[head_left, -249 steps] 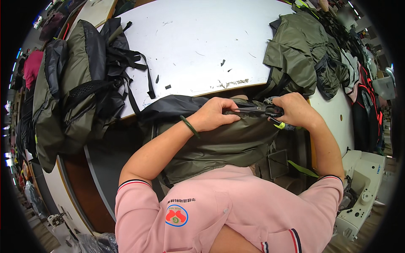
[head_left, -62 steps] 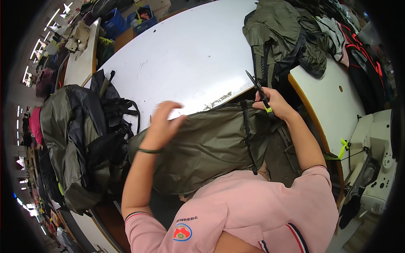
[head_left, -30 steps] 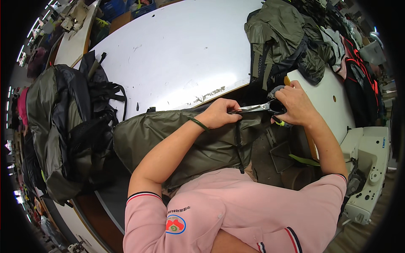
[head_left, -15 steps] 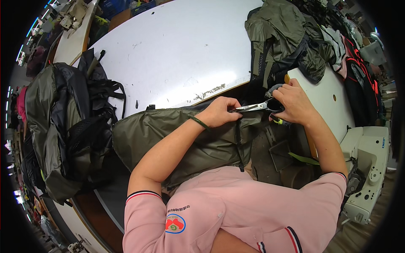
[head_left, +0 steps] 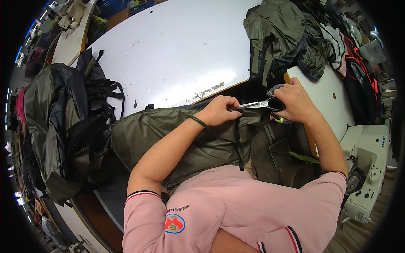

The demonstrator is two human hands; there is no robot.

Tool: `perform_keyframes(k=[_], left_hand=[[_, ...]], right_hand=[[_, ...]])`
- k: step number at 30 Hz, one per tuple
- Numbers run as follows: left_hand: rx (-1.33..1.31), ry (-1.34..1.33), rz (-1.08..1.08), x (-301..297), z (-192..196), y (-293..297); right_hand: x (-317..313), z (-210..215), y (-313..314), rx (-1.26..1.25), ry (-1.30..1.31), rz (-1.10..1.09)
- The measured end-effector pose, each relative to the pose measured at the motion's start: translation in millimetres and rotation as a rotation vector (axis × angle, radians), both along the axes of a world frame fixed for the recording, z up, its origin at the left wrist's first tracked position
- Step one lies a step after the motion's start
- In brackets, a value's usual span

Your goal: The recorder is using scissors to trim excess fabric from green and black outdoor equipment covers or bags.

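In the head view a large olive-green fabric piece (head_left: 168, 133) with dark seams lies across my lap and against the table's near edge. My left hand (head_left: 219, 111) pinches its upper edge between thumb and fingers. A pair of scissors (head_left: 254, 105) with silver blades and dark handles is in my right hand (head_left: 296, 101), whose fingers pass through the loops. The blades point left, and their tips reach the fabric edge beside my left fingertips. Whether they have fabric between them is too small to tell.
A white table (head_left: 177, 50) spans the far side. Piled olive and black bags (head_left: 63, 126) stand at the left, more olive fabric (head_left: 276, 33) at the far right. A white sewing machine (head_left: 367, 168) sits to the right, by a smaller white tabletop (head_left: 325, 95).
The scissor blades have tilted slightly, their tips now a little higher by my left fingertips. My left hand has barely moved and keeps its pinch on the fabric.
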State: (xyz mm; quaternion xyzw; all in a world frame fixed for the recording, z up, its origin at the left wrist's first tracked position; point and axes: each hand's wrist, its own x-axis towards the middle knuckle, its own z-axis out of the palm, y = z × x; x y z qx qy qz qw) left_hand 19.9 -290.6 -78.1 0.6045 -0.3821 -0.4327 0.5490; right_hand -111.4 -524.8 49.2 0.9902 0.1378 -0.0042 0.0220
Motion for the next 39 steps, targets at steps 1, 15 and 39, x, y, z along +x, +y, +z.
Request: perform_keyframes(k=[1,15,39], left_hand=[[0.001,0.0,0.001,0.0,-0.5,0.4],[0.355,-0.87,0.246,99.7,43.0,179.4],[0.244,-0.659,0.416,46.5,53.4,273.5]], right_hand=[[1.3,-0.8,0.7,0.025,-0.02,0.02],[12.5,-22.2,21.0,0.264,-0.033,-0.189],[155.2,-57.5,180.5,0.228,0.414,0.28]])
